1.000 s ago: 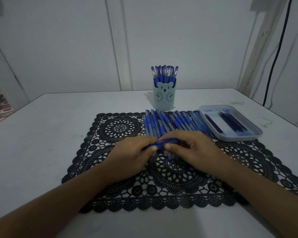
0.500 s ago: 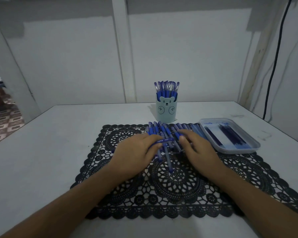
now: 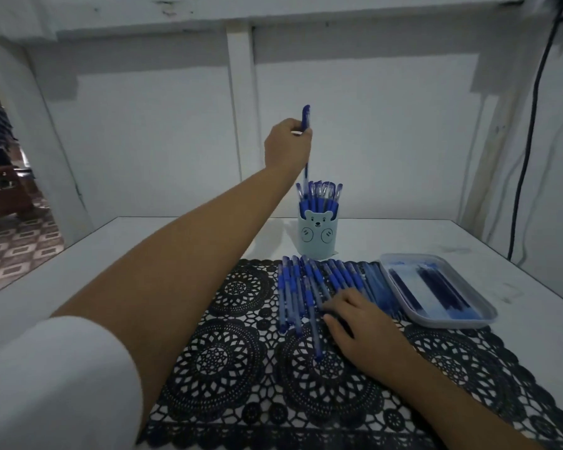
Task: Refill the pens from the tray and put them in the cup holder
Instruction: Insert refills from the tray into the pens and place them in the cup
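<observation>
Step in hand: drop-off. The left hand point(image 3: 285, 146) is raised well above the cup holder point(image 3: 317, 235), arm stretched out across the worktop point(image 3: 143, 248). Grip: fingers and thumb are closed round the upper part of 1 pen point(image 3: 306, 116), which hangs close to vertical. Its lower end sits just over the bunch of pens in the cup point(image 3: 320, 191), near the left side of the rim. I can't tell whether the tip is already between them or just above.

The right hand point(image 3: 361, 323) is down on the black lace mat point(image 3: 241, 368), fingers lying across the near ends of the row of pens point(image 3: 309, 280). Grip there: fingers bent over the pens. I can't tell if it has 1 pinched or is only resting on them.

The tray point(image 3: 488, 315) sits at the right edge of the mat, just beside the row, with dark refills point(image 3: 436, 287) lying in it.

Progress, my read: the cup is already crowded and plenty of pens are left in the row, so roughly mid-task.

Next move: lower the pen straight down into a gap and let go only once it's seated. The cup is packed, so the tip may catch on a neighbour, and a sideways push could tip the holder. After that, take the next pen from the row and a refill from the tray.
</observation>
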Available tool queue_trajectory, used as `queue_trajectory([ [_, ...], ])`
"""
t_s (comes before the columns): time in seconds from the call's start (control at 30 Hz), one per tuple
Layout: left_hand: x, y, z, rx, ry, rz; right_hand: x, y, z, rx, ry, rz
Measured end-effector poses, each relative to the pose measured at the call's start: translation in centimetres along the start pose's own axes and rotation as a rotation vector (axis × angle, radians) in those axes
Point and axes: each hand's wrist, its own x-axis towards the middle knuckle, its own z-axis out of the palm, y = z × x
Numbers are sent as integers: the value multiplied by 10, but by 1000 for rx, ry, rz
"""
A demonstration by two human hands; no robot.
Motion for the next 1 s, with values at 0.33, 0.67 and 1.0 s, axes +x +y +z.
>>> queue_trajectory([
  [0.33,-33,-49,26,449,-294,-14,0,1,2,7,5,-14],
  [0.67,-60,-56,-7,524,-239,178,-2,0,2,2,19,-30],
  [1.0,-140,-86,-55,803,-636,-191,-6,-8,-2,-108,86,-21],
])
